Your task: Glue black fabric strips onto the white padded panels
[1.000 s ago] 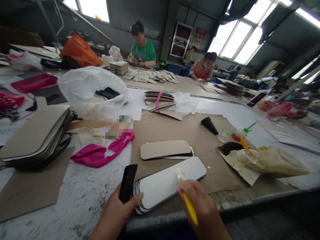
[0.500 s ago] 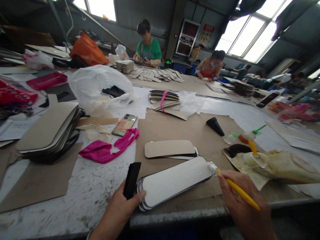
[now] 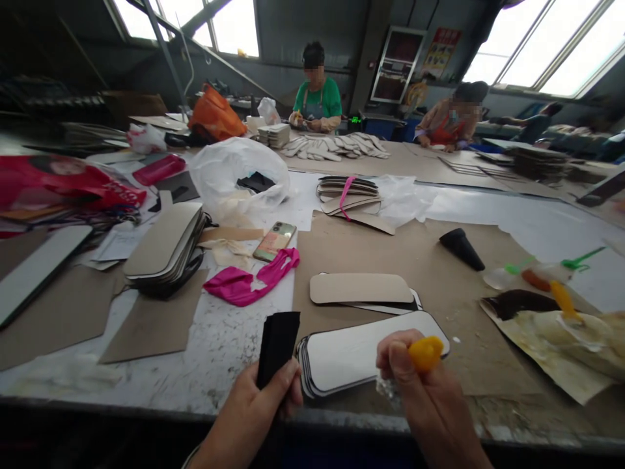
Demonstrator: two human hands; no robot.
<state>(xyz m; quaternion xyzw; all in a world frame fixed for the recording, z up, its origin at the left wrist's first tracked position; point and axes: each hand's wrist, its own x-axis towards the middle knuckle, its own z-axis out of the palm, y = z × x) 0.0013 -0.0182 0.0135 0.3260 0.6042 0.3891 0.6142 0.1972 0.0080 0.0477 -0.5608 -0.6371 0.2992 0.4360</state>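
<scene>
The left hand (image 3: 266,397) grips a black strip (image 3: 279,342), just beside the left end of a stack of white-faced oblong panels (image 3: 342,358); whether the fingers touch the stack cannot be told. The right hand (image 3: 432,394) is closed around a yellow-handled brush (image 3: 426,354), the butt of the handle towards the camera and the whitened bristles (image 3: 387,388) below the fist, which hides part of the stack's right half. The stack lies aslant near the front edge of the tabletop (image 3: 224,365), on a brown board sheet (image 3: 420,260). Just behind it, a beige oblong panel (image 3: 361,288) partly covers white and black pieces (image 3: 416,299). To the right are a black cone (image 3: 461,249) lying on its side, two green-tipped bottles (image 3: 540,279) and a stained bag (image 3: 532,355) with a second yellow handle (image 3: 564,299) sticking up from it. To the left, a magenta cloth band (image 3: 239,286) lies near a phone (image 3: 274,241) and a stack of beige panels (image 3: 159,244). Farther back sit a bundle of panels (image 3: 364,189) tied with a pink band (image 3: 346,197) and a translucent plastic bag (image 3: 234,156). Across the tabletop is a person in a green top (image 3: 332,98)
</scene>
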